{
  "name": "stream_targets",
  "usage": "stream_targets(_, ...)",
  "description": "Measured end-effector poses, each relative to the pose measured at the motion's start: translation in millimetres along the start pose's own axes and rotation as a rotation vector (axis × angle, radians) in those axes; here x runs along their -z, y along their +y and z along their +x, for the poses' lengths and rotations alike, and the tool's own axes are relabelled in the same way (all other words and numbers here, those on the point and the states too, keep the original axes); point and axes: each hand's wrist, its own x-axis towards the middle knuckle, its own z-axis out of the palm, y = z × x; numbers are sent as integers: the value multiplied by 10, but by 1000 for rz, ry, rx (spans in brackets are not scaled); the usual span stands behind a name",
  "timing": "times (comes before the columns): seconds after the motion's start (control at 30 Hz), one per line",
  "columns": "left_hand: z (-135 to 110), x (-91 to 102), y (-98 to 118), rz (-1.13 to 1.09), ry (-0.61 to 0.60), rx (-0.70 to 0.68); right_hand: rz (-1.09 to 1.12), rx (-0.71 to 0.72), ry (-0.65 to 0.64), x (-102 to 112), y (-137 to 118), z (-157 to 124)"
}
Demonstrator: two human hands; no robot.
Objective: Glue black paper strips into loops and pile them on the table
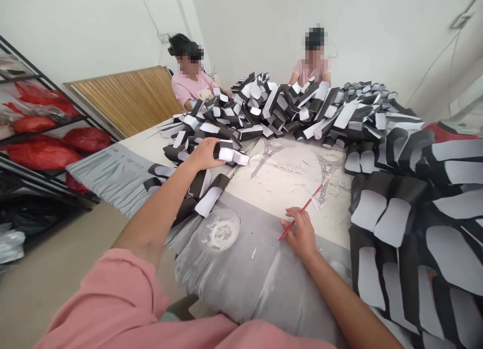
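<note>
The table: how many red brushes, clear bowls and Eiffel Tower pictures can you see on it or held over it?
Red brush: 1, in the right hand
Clear bowl: 1
Eiffel Tower pictures: 2 showing
Total: 4

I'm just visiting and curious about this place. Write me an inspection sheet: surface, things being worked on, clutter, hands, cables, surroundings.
Surface: table covered in grey and cream cloth, printed with towers.
Job's things: black-and-white pieces, heaped at the back and lined up at right; clear dish with white residue.
Clutter: small pale scraps scattered over the cloth.
Hands: left hand at some pieces, its grip partly hidden; right hand holding a thin red stick, perhaps a brush.
Cables: thin ones along the wall.
Surroundings: two people in pink beyond the table; red bags shelved at left.
</note>
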Motion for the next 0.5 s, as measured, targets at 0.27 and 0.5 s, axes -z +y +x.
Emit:
stream_targets(0.27, -402, 790, 1038, -766, 109, 129, 29, 12, 78, 9, 13, 14)
stream_targets(0.5, -1044, 452, 2247, -1344, -161, 353, 208, 117, 314, 110, -90, -35)
